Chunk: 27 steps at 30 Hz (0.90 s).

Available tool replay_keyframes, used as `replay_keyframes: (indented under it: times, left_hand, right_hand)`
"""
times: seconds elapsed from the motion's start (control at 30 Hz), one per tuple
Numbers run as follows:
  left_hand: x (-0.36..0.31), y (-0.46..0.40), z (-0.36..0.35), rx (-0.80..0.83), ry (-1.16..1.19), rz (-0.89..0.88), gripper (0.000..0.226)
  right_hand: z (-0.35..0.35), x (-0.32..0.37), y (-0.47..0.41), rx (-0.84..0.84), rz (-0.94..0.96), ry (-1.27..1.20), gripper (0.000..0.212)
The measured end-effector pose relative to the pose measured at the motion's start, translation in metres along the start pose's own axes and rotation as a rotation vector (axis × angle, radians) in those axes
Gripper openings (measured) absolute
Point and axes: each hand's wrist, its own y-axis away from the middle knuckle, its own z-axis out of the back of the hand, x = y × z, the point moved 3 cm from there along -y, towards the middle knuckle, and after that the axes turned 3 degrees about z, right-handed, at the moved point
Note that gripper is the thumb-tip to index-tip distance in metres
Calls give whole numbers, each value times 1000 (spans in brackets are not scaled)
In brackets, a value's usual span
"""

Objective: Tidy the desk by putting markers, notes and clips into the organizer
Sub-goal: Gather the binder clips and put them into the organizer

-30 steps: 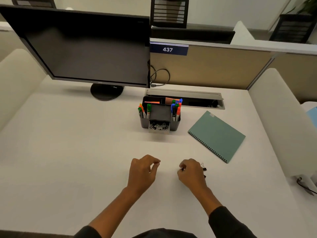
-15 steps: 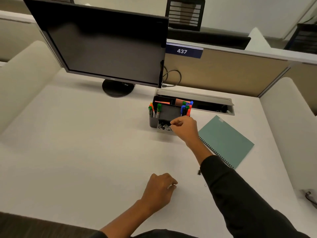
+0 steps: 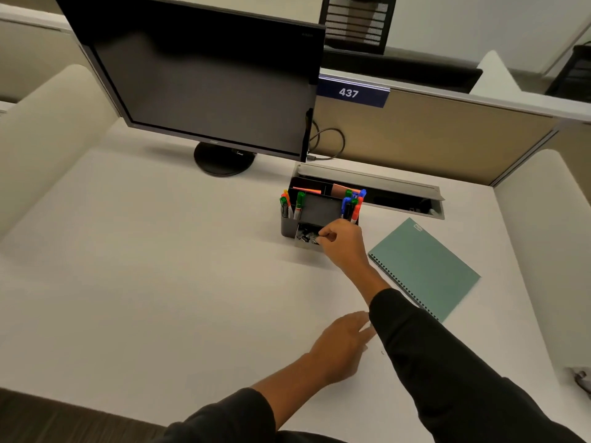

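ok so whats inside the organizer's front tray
A pile of binder clips lies in the front tray of the organizer. The right hand reaches over the tray's right side, fingers curled at the clips, and covers whatever lies beneath it there.

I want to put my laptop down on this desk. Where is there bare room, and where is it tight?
Bare: the broad stretch of desk left of the organizer, in front of the monitor. Crowded: around the organizer, where the right hand reaches its front tray, and the notebook beside it.
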Motion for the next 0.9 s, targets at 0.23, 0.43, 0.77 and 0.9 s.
replay_keyframes:
  times: [0.23, 0.43, 0.77, 0.9]
  left_hand:
    - [-8, -19, -20, 77, -129, -168, 58]
    - [4, -34, -31, 162, -173, -250, 37]
    - [2, -45, -2, 128, -239, -221, 18]
    - [8, -46, -6, 138, -227, -203, 17]
  right_hand:
    - [33, -23, 11, -144, 2, -82, 9]
    - [64, -57, 33, -235, -42, -71, 11]
    - [71, -102, 86, -263, -128, -54, 8]
    - [67, -113, 104, -256, -188, -78, 10]
